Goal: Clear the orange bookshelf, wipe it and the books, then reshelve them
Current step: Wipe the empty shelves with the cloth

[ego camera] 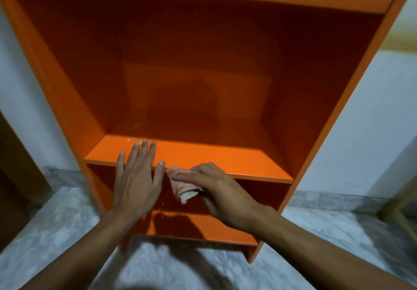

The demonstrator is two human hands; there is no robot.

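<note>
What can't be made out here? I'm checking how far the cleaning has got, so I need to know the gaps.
Head view only:
- Books: none in frame, so wiped or not is unknowable.
- Cloth: mostly hidden under the right hand; pattern blurred.
- Bookshelf top: cut off by the upper edge.
- Lower shelf: partly covered by both arms and the left hand.

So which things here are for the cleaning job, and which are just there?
For the job:
orange bookshelf
cloth, held by the right hand
left hand, flat on the shelf edge

Just there:
marble floor
white wall
No books are in view.
</note>
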